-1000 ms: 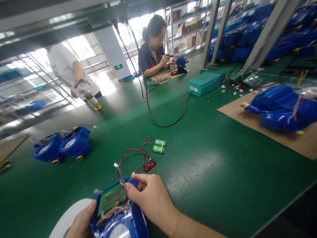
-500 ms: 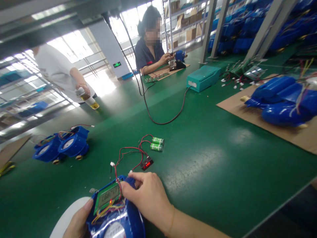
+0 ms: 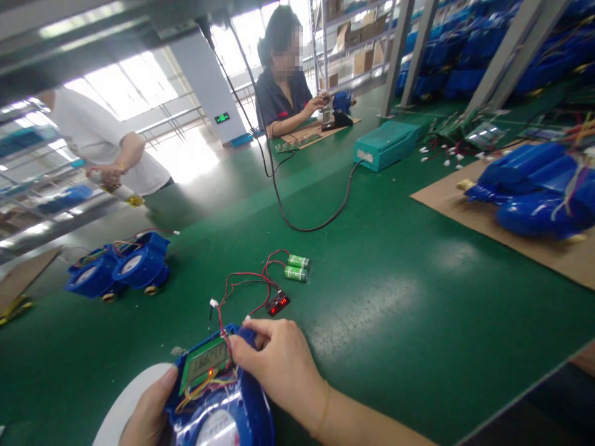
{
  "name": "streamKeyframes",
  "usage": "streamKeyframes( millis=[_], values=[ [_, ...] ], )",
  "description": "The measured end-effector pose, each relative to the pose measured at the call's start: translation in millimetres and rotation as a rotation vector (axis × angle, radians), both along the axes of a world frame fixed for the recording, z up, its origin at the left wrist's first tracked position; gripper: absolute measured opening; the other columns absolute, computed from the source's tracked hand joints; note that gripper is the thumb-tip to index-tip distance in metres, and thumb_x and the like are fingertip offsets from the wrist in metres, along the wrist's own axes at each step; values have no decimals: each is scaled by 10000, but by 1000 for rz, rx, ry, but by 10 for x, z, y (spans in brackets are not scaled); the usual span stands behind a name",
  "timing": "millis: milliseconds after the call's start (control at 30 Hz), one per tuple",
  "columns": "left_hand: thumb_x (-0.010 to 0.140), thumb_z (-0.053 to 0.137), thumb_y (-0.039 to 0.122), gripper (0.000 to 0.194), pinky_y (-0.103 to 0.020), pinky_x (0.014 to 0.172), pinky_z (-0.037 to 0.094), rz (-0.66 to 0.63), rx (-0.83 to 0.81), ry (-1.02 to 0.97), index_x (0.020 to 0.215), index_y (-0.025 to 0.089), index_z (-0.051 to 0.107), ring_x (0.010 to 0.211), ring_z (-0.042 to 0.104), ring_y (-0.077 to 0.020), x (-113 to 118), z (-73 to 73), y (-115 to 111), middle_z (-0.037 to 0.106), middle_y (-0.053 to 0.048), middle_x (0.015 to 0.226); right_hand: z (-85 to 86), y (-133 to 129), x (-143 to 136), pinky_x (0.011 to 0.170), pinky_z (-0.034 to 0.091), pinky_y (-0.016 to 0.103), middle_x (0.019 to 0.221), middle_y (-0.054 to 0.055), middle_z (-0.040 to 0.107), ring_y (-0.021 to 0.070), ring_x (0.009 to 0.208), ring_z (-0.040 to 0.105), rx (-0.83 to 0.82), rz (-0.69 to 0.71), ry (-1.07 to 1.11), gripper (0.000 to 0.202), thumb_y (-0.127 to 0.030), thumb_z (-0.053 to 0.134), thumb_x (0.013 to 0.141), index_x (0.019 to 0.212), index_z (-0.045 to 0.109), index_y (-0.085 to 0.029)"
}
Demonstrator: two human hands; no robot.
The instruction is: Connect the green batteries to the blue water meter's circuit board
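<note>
head view, largest first: the green bench (image 3: 395, 322) runs away from you, with a cardboard sheet (image 3: 469, 210) at the right carrying a heap of blue meters (image 3: 534, 192). two more open blue housings (image 3: 121, 269) sit at the left. nearest you, your blue meter (image 3: 218, 402) lies face up at the bottom edge, its long axis running away from you, green display board (image 3: 206, 362) at the far end. your left hand (image 3: 149, 415) grips its left side; your right hand (image 3: 279, 365) is closed, pinching the red wires (image 3: 242, 288) at the board's corner. those wires lead to a small red-lit readout (image 3: 277, 303) and two green batteries (image 3: 297, 267).
</note>
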State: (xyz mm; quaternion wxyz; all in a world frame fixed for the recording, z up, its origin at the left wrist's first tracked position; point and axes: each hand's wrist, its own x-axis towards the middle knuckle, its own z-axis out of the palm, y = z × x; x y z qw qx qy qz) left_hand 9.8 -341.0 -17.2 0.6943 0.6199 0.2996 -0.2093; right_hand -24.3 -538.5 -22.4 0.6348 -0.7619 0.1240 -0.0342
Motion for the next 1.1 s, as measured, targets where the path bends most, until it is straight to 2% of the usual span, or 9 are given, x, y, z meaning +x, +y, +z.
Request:
streamKeyframes(
  millis=[100, 200, 333, 433, 600, 733, 933, 1100],
  values=[
    [444, 885, 355, 741, -496, 812, 584, 5, -83, 105, 1128, 152, 687, 882, 682, -411, 31, -43, 90, 749, -94, 831, -6, -4, 8, 491, 233, 247, 548, 1, 518, 146, 536, 440, 15, 10, 18, 346, -554, 645, 766, 775, 737, -221],
    [488, 868, 334, 714, -497, 807, 584, 17, -110, 80, 1152, 156, 675, 892, 680, -411, 19, -47, 108, 749, -98, 861, 0, -6, 9, 497, 257, 245, 567, 4, 538, 153, 557, 464, 1, 17, 27, 338, -539, 652, 775, 813, 745, -216],
    [421, 892, 267, 805, -487, 778, 595, 41, -160, 58, 1183, 161, 654, 898, 673, -425, 24, -45, 99, 741, -112, 945, 2, -3, 4, 515, 303, 245, 605, 18, 579, 165, 587, 506, -29, 20, 32, 357, -541, 651, 793, 842, 749, -201],
    [429, 893, 240, 825, -478, 762, 601, 38, -185, 26, 1209, 167, 633, 906, 672, -422, 40, -55, 96, 730, -115, 1013, -13, 4, 2, 515, 317, 245, 607, 19, 585, 169, 592, 516, -38, 17, 32, 363, -544, 647, 797, 851, 749, -200],
    [498, 880, 284, 702, -452, 757, 608, -1, -175, -14, 1151, 149, 657, 930, 670, -408, 8, -45, 89, 731, -110, 1011, -46, 15, 3, 496, 313, 243, 600, 19, 580, 162, 572, 500, -16, 11, 19, 392, -571, 620, 809, 836, 752, -203],
    [540, 867, 323, 616, -422, 770, 611, -27, -153, -29, 1094, 133, 677, 975, 661, -393, -1, -62, 108, 734, -99, 1003, -65, 35, -9, 472, 295, 236, 572, 5, 555, 151, 541, 466, 39, -5, 6, 420, -593, 611, 801, 902, 758, -213],
    [540, 870, 358, 709, -417, 779, 614, -69, -136, -52, 1168, 138, 627, 1014, 647, -390, 51, -138, 150, 727, -77, 1046, -66, 60, -15, 468, 287, 233, 566, 5, 539, 145, 538, 446, 37, -25, 13, 417, -595, 613, 792, 835, 760, -207],
    [626, 810, 369, 699, -451, 788, 612, -76, -140, -74, 1258, 199, 565, 1095, 611, -391, 33, -68, 132, 708, -52, 1103, -90, 59, 1, 467, 297, 234, 567, 2, 525, 144, 532, 433, 85, -21, 17, 450, -601, 616, 781, 926, 759, -200]
  ],
)
